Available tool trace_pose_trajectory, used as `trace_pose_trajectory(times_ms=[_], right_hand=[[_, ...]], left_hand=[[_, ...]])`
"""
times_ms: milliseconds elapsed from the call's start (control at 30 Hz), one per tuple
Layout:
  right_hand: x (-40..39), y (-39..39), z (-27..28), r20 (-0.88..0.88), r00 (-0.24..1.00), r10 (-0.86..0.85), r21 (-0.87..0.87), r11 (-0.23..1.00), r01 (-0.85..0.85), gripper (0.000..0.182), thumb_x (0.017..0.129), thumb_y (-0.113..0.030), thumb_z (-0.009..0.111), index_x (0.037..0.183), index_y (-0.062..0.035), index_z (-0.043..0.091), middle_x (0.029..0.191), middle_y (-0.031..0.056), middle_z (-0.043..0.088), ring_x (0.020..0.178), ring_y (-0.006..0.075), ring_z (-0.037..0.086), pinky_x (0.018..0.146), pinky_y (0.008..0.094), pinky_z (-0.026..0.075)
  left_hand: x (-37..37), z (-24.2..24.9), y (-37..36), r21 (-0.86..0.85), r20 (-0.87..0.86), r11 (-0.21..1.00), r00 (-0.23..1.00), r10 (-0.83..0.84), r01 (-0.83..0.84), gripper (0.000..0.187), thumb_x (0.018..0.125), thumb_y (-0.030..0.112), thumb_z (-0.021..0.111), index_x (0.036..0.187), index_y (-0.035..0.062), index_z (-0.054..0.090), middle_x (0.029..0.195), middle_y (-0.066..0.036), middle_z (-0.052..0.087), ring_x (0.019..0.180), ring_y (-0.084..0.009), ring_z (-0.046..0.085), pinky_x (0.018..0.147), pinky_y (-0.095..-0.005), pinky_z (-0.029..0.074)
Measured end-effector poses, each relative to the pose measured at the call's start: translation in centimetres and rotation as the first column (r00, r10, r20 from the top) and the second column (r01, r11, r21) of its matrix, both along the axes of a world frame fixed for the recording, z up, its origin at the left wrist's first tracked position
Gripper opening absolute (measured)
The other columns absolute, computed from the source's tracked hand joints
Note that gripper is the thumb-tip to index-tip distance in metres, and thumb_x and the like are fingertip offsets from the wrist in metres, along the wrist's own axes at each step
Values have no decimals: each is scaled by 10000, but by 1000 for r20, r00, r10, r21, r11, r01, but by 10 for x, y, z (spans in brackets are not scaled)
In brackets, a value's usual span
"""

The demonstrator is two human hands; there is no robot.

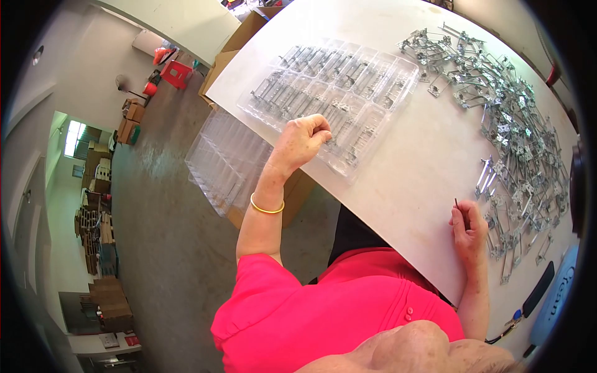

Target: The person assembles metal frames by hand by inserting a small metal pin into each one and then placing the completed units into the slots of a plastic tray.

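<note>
A clear plastic tray (393, 102) with several compartments lies on the white table, metal rod-and-plate pieces (348, 65) laid in its compartments. My left hand (303, 140) is over the tray's near edge, fingers curled and pressed together; whatever is in them is hidden. At the right, my right hand (467, 227) rests by the table's near side. Its thumb and finger pinch a thin dark stick-like piece (456, 202), of which only the tip shows. Beside that hand spreads a large loose pile of similar metal pieces (513, 133).
Empty clear trays (230, 158) are stacked below the table's left edge, over a cardboard box (298, 196). A blue object (553, 295), a dark strap (538, 290) and keys (515, 318) lie at the right. A red stool (177, 73) stands on the floor behind.
</note>
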State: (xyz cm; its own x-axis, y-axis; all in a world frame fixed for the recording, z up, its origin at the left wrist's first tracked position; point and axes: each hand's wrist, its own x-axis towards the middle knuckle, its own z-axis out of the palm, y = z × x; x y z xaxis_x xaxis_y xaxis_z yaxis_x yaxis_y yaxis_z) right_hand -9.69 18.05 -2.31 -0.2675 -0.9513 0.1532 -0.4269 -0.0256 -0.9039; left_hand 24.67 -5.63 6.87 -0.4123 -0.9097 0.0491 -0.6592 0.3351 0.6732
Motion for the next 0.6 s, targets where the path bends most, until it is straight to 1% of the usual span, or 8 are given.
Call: trace_pose_trajectory(times_ms=[167,233,267,333,367,433,467,600], right_hand=[[0,0,-1,7,1000,4,6,1000,-4,56,984,-5,641,1018,-26,601,728,-2,598,636,50,572,576,217,449],[0,0,-4,-6,1000,1,-17,1000,-1,42,994,-22,633,1020,-36,604,723,-16,591,617,37,542,555,210,428],[1,-1,-5,-18,1000,-1,-40,999,1,27,1003,-39,626,1022,-47,607,719,-31,584,599,23,512,535,203,407],[0,-1,-6,-15,1000,-1,-35,999,0,29,1003,-39,627,1023,-46,607,720,-31,583,603,23,515,539,201,410],[0,-1,-6,-12,1000,-1,-31,1000,0,31,1002,-39,629,1024,-45,607,722,-31,582,608,23,518,543,200,412],[0,0,-4,-11,1000,3,-26,1000,-4,31,1002,-37,628,1025,-44,608,725,-31,582,613,24,522,547,199,414],[0,0,-4,-10,1000,7,-21,1000,-8,32,1003,-35,627,1027,-43,608,727,-31,581,617,24,525,550,199,417],[0,0,-6,-9,1000,5,-30,1000,-5,29,1005,-33,625,1026,-43,608,734,-33,580,619,25,525,551,199,417]], left_hand=[[-4,-4,0,37,34,998,998,-52,50,96,893,66,712,920,-26,711,728,-38,673,668,-81,557,633,-278,478],[-6,-4,1,9,0,999,999,-40,40,94,869,67,700,906,-19,703,700,-149,646,631,-169,580,639,-337,482],[-8,-2,1,10,0,999,999,-40,40,94,869,67,700,906,-19,703,700,-149,646,631,-169,580,639,-337,482],[-11,2,3,13,124,1000,992,-19,18,108,858,91,704,907,-5,710,704,-158,645,630,-210,597,643,-359,486],[-11,0,2,13,125,1000,992,-19,17,108,858,91,704,907,-5,710,704,-158,645,630,-210,597,643,-359,486],[-10,-4,0,-43,138,998,990,-29,35,116,860,120,726,917,19,728,620,-89,571,583,-128,515,580,-318,444],[-10,-4,0,-43,139,998,990,-29,35,116,860,120,726,917,19,728,620,-89,571,583,-128,515,580,-318,444],[-11,-7,1,-95,259,995,966,-12,38,136,845,167,733,917,53,748,621,-112,591,580,-194,566,592,-352,467]])
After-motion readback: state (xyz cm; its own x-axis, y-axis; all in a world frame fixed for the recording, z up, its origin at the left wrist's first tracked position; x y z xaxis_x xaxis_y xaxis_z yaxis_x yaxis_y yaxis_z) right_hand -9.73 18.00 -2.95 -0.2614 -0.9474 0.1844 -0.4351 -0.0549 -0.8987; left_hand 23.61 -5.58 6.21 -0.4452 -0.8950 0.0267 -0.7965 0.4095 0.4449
